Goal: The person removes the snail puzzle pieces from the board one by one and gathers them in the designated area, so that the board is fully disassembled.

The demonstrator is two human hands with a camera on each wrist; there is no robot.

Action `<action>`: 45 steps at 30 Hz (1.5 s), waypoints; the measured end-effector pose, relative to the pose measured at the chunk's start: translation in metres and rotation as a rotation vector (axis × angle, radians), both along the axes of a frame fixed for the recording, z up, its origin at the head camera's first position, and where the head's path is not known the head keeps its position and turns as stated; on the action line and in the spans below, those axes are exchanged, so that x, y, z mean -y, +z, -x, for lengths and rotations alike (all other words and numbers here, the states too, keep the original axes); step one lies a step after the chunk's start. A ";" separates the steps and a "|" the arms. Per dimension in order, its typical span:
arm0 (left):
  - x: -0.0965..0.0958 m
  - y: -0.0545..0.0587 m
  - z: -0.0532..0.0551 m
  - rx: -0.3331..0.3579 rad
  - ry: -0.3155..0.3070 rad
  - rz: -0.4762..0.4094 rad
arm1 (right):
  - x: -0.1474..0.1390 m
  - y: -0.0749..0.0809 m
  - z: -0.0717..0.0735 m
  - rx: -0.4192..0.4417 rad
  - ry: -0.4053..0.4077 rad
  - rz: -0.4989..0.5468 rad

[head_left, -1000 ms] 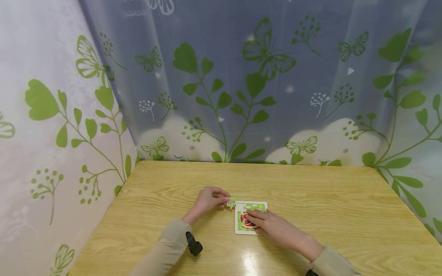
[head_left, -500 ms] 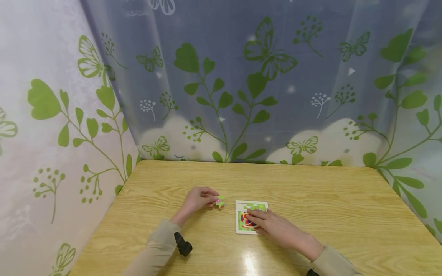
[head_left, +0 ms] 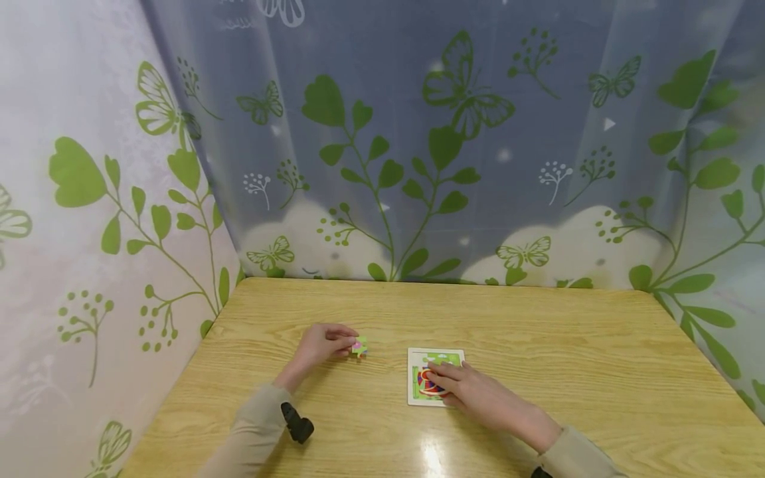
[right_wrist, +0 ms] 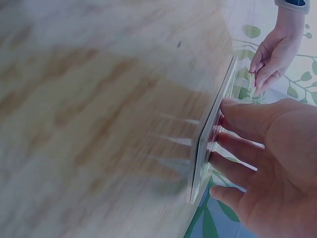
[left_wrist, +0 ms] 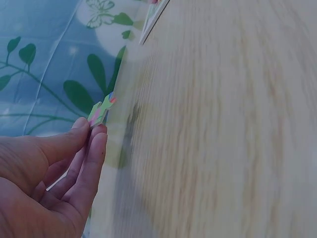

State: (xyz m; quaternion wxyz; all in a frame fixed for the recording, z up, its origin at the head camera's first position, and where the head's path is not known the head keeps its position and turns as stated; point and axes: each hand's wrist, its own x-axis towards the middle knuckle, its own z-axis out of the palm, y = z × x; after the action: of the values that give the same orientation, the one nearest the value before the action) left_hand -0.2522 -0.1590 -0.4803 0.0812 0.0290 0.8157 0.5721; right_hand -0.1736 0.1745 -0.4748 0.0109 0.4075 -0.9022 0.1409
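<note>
My left hand [head_left: 325, 344] pinches a small jigsaw piece [head_left: 360, 346], green with pink, red and blue bits, between thumb and fingertips. In the left wrist view this piece [left_wrist: 101, 110] stands out past the fingertips, raised over the table. My right hand [head_left: 481, 395] rests on a square, white-framed puzzle board [head_left: 416, 402], its fingers extended over the colourful picture. The board's upper left corner shows a bare pale patch, while the hand hides its lower right. From the right wrist, the board [right_wrist: 198, 158] appears edge-on, with thumb and fingertips at its face.
The board lies on a wood-grain table [head_left: 538, 332]. Behind the far table edge hangs a blue curtain [head_left: 370, 133] printed with green leaves and butterflies. A pale printed sheet [head_left: 107, 265] borders the left side.
My left hand has carried the jigsaw piece leftward, from the board's upper left corner to well apart from it. My right hand has stayed on the board.
</note>
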 end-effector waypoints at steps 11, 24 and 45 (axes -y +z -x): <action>0.025 0.005 0.000 -0.008 0.031 0.016 | -0.001 -0.001 0.001 -0.017 0.014 0.014; 0.059 0.002 0.005 -0.001 0.116 0.029 | 0.000 0.000 0.000 -0.032 0.013 0.007; 0.089 -0.002 0.011 -0.027 0.176 0.202 | 0.000 -0.001 0.001 -0.010 -0.001 -0.004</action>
State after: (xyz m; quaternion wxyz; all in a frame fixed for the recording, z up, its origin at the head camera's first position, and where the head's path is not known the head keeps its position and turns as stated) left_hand -0.2637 -0.2479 -0.4826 0.0222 -0.0435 0.8694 0.4917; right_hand -0.1741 0.1745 -0.4760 0.0148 0.4076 -0.9026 0.1372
